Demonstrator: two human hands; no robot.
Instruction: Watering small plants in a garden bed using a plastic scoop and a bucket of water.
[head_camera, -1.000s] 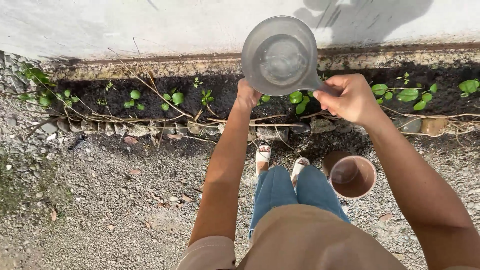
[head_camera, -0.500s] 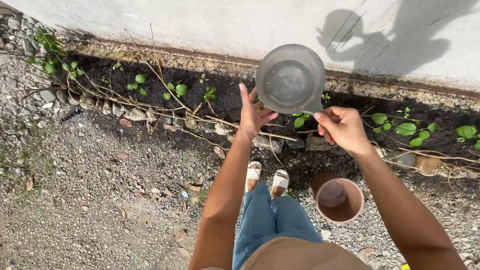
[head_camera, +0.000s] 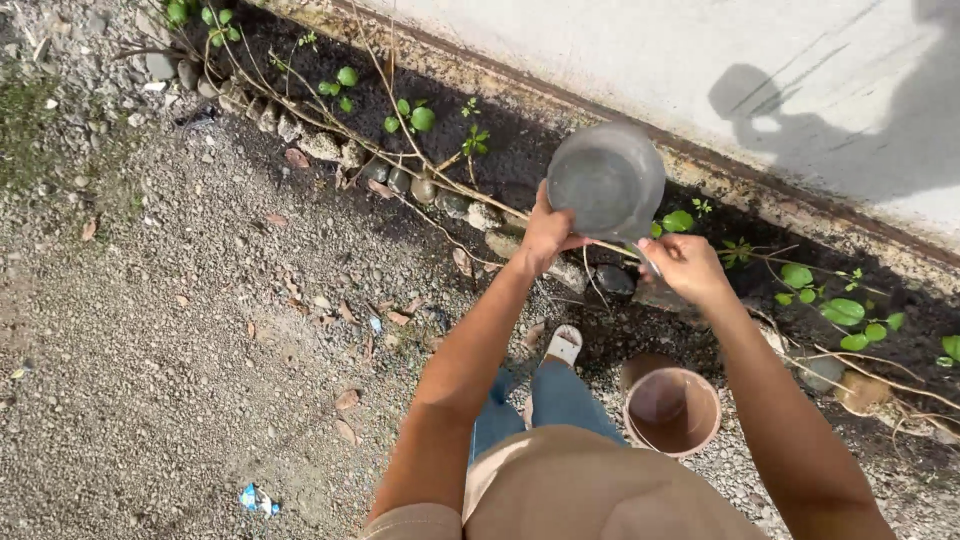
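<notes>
Head view: both hands' fingers (head_camera: 560, 240) grasping empty grey pan (head_camera: 605, 180), empty pot (head_camera: 672, 410) below.

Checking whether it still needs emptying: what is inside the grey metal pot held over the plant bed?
The grey metal pot, held by the left hand and right hand, shows only a bare grey inner wall; any thin film of water cannot be told.
</notes>
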